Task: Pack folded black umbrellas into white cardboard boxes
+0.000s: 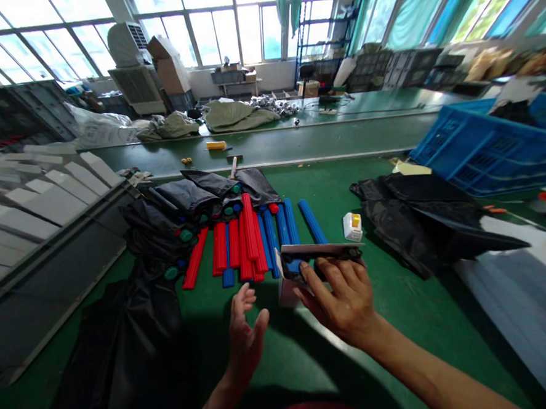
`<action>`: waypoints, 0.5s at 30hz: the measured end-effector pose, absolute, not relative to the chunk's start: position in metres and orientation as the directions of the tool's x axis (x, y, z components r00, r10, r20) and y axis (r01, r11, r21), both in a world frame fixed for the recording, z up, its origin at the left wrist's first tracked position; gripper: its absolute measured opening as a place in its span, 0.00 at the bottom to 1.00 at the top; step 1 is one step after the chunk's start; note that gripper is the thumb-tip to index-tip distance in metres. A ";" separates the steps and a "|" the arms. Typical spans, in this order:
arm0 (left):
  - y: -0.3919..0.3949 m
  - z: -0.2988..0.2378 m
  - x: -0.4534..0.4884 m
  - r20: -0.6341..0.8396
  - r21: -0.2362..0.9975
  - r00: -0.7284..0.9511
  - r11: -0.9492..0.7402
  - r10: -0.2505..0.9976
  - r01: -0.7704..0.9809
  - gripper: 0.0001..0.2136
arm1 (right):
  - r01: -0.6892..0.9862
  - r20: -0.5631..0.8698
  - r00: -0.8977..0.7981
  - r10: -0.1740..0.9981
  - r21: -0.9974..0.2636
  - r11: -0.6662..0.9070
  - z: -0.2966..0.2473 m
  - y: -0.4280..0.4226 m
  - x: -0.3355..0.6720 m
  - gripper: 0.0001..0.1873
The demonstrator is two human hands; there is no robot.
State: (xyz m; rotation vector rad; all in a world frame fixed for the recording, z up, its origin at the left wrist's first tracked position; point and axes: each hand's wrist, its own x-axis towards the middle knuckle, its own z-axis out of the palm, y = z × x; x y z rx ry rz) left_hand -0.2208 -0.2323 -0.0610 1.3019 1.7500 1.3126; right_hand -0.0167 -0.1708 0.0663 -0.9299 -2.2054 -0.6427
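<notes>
A slim white cardboard box (288,294) stands on the green table with its top side uncovered. Black material and a blue piece (294,265) show inside its opening. My right hand (348,298) is closed over the box, its fingers at the opening and its thumb by the near side; the fingertips are partly hidden. To the left of the box, my left hand (245,332) is raised with thumb and fingers apart, touching nothing. Beyond it lie several red ribbed rods (251,237) and blue ribbed rods (312,220). Rolled black pouches (188,196) with green and blue ends are heaped behind and left.
White boxes (46,194) fill a grey crate (64,296) at left. At right are a small white-and-yellow device (353,227), black bags (406,206), and a blue plastic crate (493,147). A yellow-handled tool (216,145) lies on the far bench.
</notes>
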 end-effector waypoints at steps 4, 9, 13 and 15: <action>-0.184 0.010 -0.189 0.441 0.870 -0.043 -0.415 0.896 0.266 0.39 | 0.749 0.723 -0.508 0.468 0.103 0.654 0.074 -0.176 -0.013 0.23; -0.157 0.028 -0.157 0.398 0.913 -0.098 -0.383 0.912 0.140 0.37 | 0.637 0.834 -0.257 0.489 -0.234 0.734 0.077 -0.183 0.015 0.40; -0.164 0.031 -0.155 0.590 0.782 -0.294 -0.443 0.752 0.438 0.35 | 0.314 0.499 0.027 0.866 -0.827 0.467 0.069 -0.171 0.028 0.38; -0.172 0.042 -0.156 0.808 0.555 -0.305 -0.477 0.504 0.681 0.36 | 0.104 0.288 -0.046 0.957 -0.951 0.291 0.061 -0.165 0.025 0.39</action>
